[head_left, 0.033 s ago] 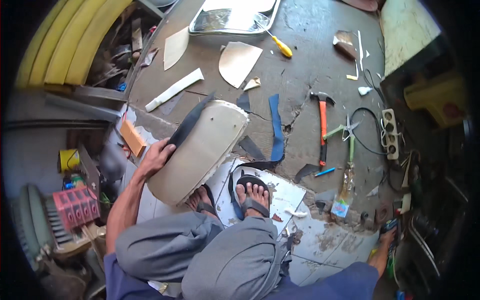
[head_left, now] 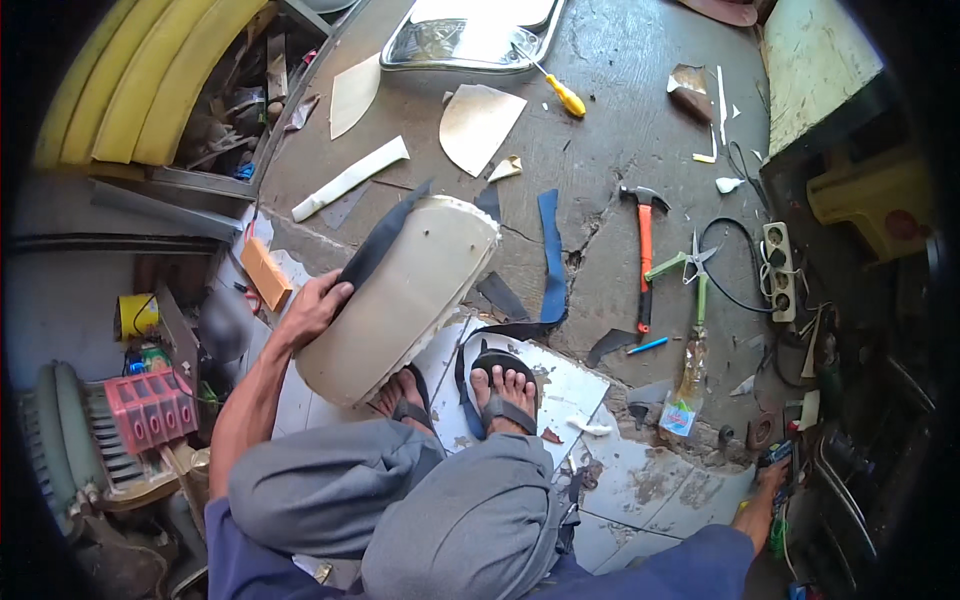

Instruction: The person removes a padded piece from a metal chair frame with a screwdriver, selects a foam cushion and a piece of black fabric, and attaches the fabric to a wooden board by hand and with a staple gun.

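Observation:
My left hand [head_left: 318,308] is closed on the left edge of a curved, beige padded panel [head_left: 405,290], which is tilted over my feet. A dark fabric strip [head_left: 385,238] runs along that edge and sticks out past the panel's far end; my fingers press on its near part. The panel's right edge is rough and whitish, with small dark holes near the far end. At the far right my right hand [head_left: 765,490] reaches down among clutter, fingers closed around a small dark and blue thing [head_left: 777,455] I cannot make out.
On the floor lie a claw hammer [head_left: 645,260], scissors [head_left: 697,262], a plastic bottle [head_left: 684,395], a blue strip [head_left: 551,255], a yellow-handled screwdriver [head_left: 565,95] and beige offcuts [head_left: 480,128]. A power strip [head_left: 779,272] lies right. A red plastic box [head_left: 150,412] stands left.

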Tool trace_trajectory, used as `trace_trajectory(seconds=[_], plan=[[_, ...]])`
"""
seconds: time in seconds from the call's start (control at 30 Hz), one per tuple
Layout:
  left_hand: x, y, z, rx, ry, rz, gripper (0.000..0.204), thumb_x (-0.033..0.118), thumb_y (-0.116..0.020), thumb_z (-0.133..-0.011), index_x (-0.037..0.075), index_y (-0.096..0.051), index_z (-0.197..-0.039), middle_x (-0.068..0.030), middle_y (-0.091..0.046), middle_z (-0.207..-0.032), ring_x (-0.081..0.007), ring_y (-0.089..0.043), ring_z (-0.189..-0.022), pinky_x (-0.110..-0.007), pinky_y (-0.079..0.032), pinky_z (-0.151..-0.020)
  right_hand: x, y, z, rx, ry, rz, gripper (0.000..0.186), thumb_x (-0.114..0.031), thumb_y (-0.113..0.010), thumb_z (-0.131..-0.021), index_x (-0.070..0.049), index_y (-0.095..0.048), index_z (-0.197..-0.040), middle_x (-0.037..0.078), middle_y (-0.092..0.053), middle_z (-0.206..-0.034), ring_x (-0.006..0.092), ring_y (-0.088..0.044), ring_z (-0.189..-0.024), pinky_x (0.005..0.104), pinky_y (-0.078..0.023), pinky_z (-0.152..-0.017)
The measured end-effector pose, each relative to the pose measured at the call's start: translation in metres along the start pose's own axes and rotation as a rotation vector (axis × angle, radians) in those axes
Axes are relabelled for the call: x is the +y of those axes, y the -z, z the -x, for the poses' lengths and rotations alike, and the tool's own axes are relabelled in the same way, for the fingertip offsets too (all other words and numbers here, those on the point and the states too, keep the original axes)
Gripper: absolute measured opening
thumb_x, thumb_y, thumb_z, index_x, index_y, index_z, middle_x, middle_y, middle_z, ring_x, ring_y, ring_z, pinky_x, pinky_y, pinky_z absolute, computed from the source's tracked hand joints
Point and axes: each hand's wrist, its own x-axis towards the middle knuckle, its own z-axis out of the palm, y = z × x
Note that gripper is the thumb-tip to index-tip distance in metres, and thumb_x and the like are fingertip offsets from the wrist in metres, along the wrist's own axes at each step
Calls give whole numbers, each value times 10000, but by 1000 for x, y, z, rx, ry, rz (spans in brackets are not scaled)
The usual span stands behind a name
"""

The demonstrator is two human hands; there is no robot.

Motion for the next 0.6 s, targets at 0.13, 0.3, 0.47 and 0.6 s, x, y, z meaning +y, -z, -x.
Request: trace_trajectory(seconds=[0.13, 0.3, 0.47, 0.6], plan=[[28, -4, 1, 43, -66, -37, 351, 200, -514, -1017, -27, -582, -1276, -72, -684, -1069, -131, -600, -954, -293, -480, -875, -37, -5, 28, -123, 381, 155, 915, -84, -731, -728, -93, -253, -1509, 274, -494, -1391, 406, -493, -1289, 463, -401, -1072], [79, -18, -26, -62, -86, 63, 385, 259, -518, -1023, -18, -581, -1283, -44, -671, -1060, -112, -596, -922, -292, -491, -845, -116, 51, 101, 47, 573, -484, 521, -134, -732, -785, 18, -572, -1257, 235, -680, -1107, 401, -648, -1046, 437, -494, -891], [73, -63, -92, -153, -59, 252, 362, 262, -509, -1028, -4, -594, -1258, -30, -668, -1028, -109, -600, -855, -296, -507, -789, -230, 185, 238, 141, 893, -631, 292, -161, -725, -804, 28, -650, -1014, 262, -670, -853, 420, -680, -813, 425, -526, -713], [66, -115, -109, -7, -164, -69, 366, 287, -537, -983, 3, -628, -1195, -181, -700, -990, -287, -664, -917, -408, -509, -829, -325, 249, 347, -81, 1150, -575, 180, -186, -656, -834, -9, -643, -807, 186, -639, -673, 303, -660, -598, 396, -489, -561]])
